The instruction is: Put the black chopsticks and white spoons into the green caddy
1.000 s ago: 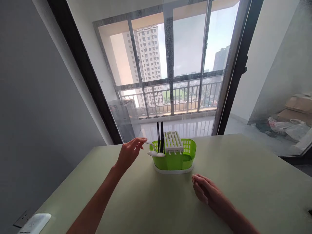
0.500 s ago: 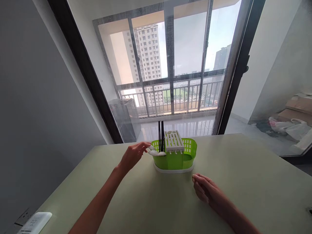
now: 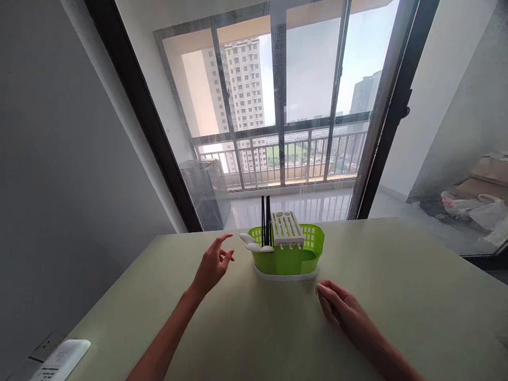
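Observation:
A green utensil caddy [image 3: 288, 260] with slatted sides and a white base stands on the table. White spoons [image 3: 253, 246] lean out over its left rim, bowls upward. Black chopsticks [image 3: 265, 221] stand upright beside them. A white slotted rack [image 3: 287, 229] sits across the caddy's middle. My left hand [image 3: 212, 265] is open in the air left of the spoons, its fingers apart and touching nothing. To the caddy's front right, my right hand [image 3: 338, 305] is closed, fingers curled in against the thumb; whatever may be inside them is hidden.
The pale green table [image 3: 246, 323] reaches back to a glass door with a dark frame [image 3: 377, 159]. A white power strip [image 3: 65, 360] lies at the near left edge. Plastic bags [image 3: 484, 211] and cardboard lie on the floor at the right.
My left hand has let go of the leftmost white spoon and drawn back to the left, its fingers spreading. The spoon rests on the caddy's rim. My right hand has hardly moved.

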Available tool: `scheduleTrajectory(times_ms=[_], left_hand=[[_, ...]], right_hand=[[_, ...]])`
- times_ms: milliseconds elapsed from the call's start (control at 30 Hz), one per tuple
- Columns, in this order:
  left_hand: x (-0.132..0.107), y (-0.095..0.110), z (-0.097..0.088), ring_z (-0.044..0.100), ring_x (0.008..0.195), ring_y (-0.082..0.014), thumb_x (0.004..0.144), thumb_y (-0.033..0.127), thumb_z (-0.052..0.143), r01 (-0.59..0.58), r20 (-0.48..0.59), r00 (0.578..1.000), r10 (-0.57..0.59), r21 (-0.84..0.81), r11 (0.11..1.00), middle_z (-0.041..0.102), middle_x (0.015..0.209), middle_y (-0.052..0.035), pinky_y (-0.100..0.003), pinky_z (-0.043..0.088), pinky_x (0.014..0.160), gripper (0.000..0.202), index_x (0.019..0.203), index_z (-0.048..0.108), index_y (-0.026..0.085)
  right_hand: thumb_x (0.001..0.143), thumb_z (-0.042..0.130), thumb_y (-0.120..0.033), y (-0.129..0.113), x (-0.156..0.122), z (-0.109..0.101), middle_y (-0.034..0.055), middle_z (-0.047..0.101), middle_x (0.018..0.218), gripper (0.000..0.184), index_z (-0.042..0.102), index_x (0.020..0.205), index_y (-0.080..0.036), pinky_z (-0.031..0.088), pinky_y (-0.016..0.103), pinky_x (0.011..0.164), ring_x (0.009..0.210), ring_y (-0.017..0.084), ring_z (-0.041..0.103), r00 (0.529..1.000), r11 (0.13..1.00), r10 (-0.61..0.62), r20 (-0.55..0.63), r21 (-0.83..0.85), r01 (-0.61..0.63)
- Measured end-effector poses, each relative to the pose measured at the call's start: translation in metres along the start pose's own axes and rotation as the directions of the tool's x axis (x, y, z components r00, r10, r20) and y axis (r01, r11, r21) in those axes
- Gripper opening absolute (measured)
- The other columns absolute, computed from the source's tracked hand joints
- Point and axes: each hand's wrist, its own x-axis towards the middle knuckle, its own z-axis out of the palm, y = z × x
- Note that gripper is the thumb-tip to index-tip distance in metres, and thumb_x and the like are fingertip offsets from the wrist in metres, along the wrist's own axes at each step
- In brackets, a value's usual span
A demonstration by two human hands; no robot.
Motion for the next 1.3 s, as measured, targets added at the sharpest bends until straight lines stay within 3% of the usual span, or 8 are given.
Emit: scheduleTrajectory(times_ms=[100,167,233,300,500,700,833,1300], left_hand=[[-0.026,-0.015,0.007,0.073,0.066,-0.0199,0.097,0.051,0.056,0.122,0.025,0.992,-0.12,-0.078,0.989,0.074,0.086,-0.0033,-0.029,0.055,0.059,0.051,0.137,0.055,0.021],[-0.042,-0.026,0.01,0.074,0.069,-0.0209,0.093,0.055,0.058,0.186,0.069,0.982,-0.178,-0.13,0.974,0.074,0.086,-0.003,-0.029,0.055,0.059,0.049,0.13,0.061,0.022],[-0.054,-0.036,0.012,0.072,0.067,-0.0205,0.09,0.058,0.061,0.263,0.093,0.964,-0.25,-0.179,0.948,0.073,0.08,-0.0009,-0.029,0.054,0.06,0.05,0.124,0.064,0.021],[-0.063,-0.045,0.012,0.067,0.06,-0.0189,0.089,0.06,0.061,0.338,0.08,0.941,-0.328,-0.238,0.911,0.071,0.07,0.0018,-0.03,0.053,0.062,0.053,0.123,0.064,0.02],[-0.077,-0.057,0.011,0.062,0.06,-0.0178,0.093,0.058,0.057,0.381,0.04,0.921,-0.387,-0.298,0.875,0.068,0.066,0.0026,-0.03,0.05,0.065,0.05,0.121,0.064,0.018],[-0.084,-0.054,0.009,0.059,0.061,-0.0179,0.094,0.056,0.055,0.375,0.042,0.925,-0.377,-0.252,0.892,0.067,0.067,0.0022,-0.028,0.045,0.06,0.045,0.116,0.067,0.018],[-0.085,-0.047,0.005,0.058,0.06,-0.0181,0.092,0.054,0.056,0.366,0.038,0.929,-0.367,-0.218,0.905,0.065,0.066,0.002,-0.028,0.043,0.059,0.041,0.108,0.071,0.019],[-0.089,-0.036,0.004,0.065,0.074,-0.0197,0.092,0.05,0.053,0.351,0.08,0.936,-0.342,-0.174,0.92,0.077,0.091,-0.0033,-0.029,0.045,0.065,0.038,0.105,0.073,0.021]], right_hand=[[0.088,0.073,-0.06,-0.001,0.0,0.001,-0.0017,0.058,0.076,0.037,0.065,0.098,-0.025,0.037,0.026,0.05,0.057,0.013,0.045,0.966,0.949,-0.202,-0.159,-0.276,0.153],[0.087,0.075,-0.059,-0.004,0.004,0.003,0.0076,0.064,0.111,0.042,0.065,0.113,-0.027,0.046,0.028,0.055,0.068,0.016,0.057,0.902,0.867,-0.372,-0.219,-0.43,0.253],[0.088,0.072,-0.058,-0.008,0.009,0.005,0.0136,0.051,0.142,0.05,0.061,0.128,-0.03,0.051,0.031,0.057,0.075,0.018,0.063,0.854,0.772,-0.477,-0.207,-0.562,0.296],[0.092,0.066,-0.057,-0.012,0.016,0.008,0.0141,0.043,0.153,0.055,0.052,0.141,-0.034,0.052,0.033,0.055,0.071,0.016,0.064,0.852,0.679,-0.499,-0.159,-0.683,0.27],[0.103,0.044,-0.052,-0.011,0.033,0.009,0.0108,0.043,0.154,0.038,0.047,0.137,-0.035,0.05,0.033,0.055,0.087,0.023,0.073,0.893,0.366,-0.448,-0.029,-0.918,0.154],[0.105,0.037,-0.057,-0.013,0.038,0.005,0.0087,0.043,0.157,0.037,0.043,0.134,-0.035,0.05,0.036,0.057,0.087,0.023,0.075,0.933,0.284,-0.358,-0.048,-0.957,0.059],[0.105,0.033,-0.059,-0.015,0.039,-0.001,0.007,0.041,0.162,0.04,0.04,0.138,-0.036,0.053,0.04,0.061,0.106,0.03,0.073,0.921,0.19,-0.386,-0.048,-0.981,0.028],[0.106,0.026,-0.06,-0.024,0.053,-0.086,0.0086,0.036,0.169,0.049,0.043,0.14,-0.03,0.059,0.054,0.089,0.123,0.034,0.068,0.883,-0.059,-0.468,-0.043,-0.995,-0.08]])
